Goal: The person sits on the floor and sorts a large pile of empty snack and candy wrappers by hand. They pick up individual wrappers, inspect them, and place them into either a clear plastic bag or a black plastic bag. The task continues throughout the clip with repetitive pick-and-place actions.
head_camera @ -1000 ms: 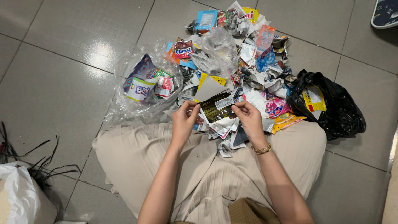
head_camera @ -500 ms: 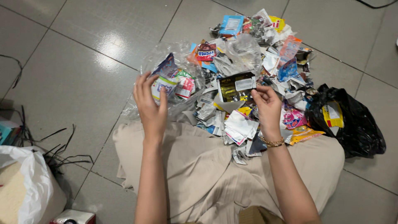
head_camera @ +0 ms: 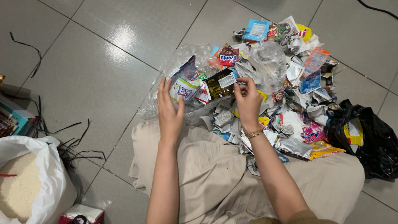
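Your right hand [head_camera: 247, 99] pinches the right end of a dark pouch [head_camera: 219, 84], thumb and fingers closed on its edge. The pouch is glossy black with gold print and a small white rectangular label near your fingers. Its long axis runs left-right, tilted a bit, the far end pointing left into the clear bag [head_camera: 182, 83]. Your left hand [head_camera: 169, 110] lies open, fingers spread, pressing the crinkled clear plastic at the bag's near side; it may be holding the mouth open, hard to tell through the film. Inside the bag sit a white wrapper [head_camera: 182, 88] with purple and green print and a blue-purple foil piece behind it. Right of your hands a heap of torn wrappers [head_camera: 290, 83] spreads over the grey tile floor [head_camera: 103, 62]: a light blue packet at the top, yellow, orange, pink and silver scraps, and crumpled clear film. A black bag [head_camera: 373, 141] with a yellow label lies far right. A white sack [head_camera: 45, 178] of rice stands at lower left, with black strips beside it.
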